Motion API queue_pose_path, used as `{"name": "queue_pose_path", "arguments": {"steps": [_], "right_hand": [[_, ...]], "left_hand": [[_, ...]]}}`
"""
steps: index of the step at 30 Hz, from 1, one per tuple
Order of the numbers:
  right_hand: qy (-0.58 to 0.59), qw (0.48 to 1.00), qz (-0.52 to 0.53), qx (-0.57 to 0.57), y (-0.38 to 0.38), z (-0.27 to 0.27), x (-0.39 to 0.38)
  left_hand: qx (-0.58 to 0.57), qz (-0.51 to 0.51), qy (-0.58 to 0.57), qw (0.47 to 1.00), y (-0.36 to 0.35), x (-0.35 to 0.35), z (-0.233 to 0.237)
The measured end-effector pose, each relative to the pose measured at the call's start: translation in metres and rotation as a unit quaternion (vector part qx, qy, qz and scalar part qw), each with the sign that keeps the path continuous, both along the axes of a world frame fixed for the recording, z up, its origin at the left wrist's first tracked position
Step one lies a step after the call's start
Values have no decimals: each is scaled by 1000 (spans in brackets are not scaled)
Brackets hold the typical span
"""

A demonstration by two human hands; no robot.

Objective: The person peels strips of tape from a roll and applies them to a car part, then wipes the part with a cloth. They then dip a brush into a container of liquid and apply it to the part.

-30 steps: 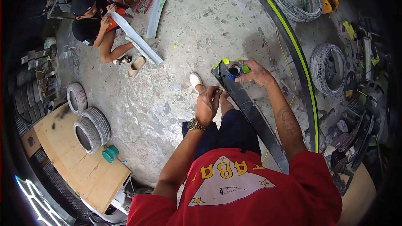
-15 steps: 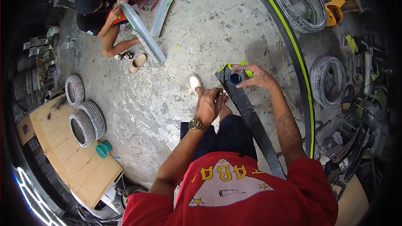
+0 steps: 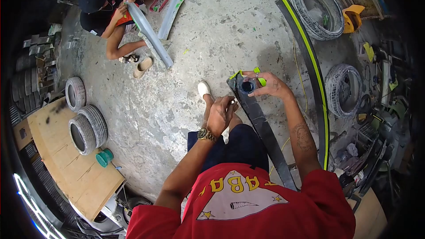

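Note:
A long dark panel (image 3: 265, 128) slants from between my legs up to a tip with bright yellow-green tape (image 3: 237, 74). My right hand (image 3: 275, 84) curls around a small clear cup (image 3: 248, 86) with dark contents, held over the panel's far end. Another yellow-green piece (image 3: 261, 79) shows beside those fingers. My left hand (image 3: 220, 114), with a watch on its wrist, is closed in a pinch at the panel's left edge. A small pale bit shows at its fingertips; what it is I cannot make out.
A curved black strip with a yellow-green stripe (image 3: 310, 62) lies to the right, near whitish tires (image 3: 343, 89). At upper left a person (image 3: 104, 15) sits holding a grey panel (image 3: 148, 31). A plywood sheet (image 3: 66, 150), more tires and a green bucket (image 3: 105, 157) stand at left.
The view has shifted slightly. My left hand's fingertips have moved a little along the panel's edge. My right hand still holds the cup in nearly the same place.

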State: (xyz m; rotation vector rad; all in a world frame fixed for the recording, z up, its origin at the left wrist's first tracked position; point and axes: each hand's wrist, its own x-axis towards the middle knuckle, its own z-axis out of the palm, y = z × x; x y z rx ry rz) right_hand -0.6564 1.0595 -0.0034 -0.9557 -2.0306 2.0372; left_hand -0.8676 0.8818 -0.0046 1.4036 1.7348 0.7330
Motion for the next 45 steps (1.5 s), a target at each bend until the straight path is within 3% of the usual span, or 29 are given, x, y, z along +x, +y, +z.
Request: {"name": "queue_pose_path", "arguments": {"steps": [30,32,38,41,45], "right_hand": [[-16,1000,-1,21,-1,5,2],[-10,1000,-14,12,-4,7,5],[-18,997,-67,-13,-17,20,32],[-4,993,-114,-21,-29,28,50],[41,979,-200,2,-57,27,63]], "left_hand": [[26,1,-3,1000,1,-11,5],[45,49,-33,997,1,-17,7],[-50,166,-115,978,1,-55,25],[-46,191,-192,961,10,-69,43],[-41,198,-195,960,26,-67,88]]}}
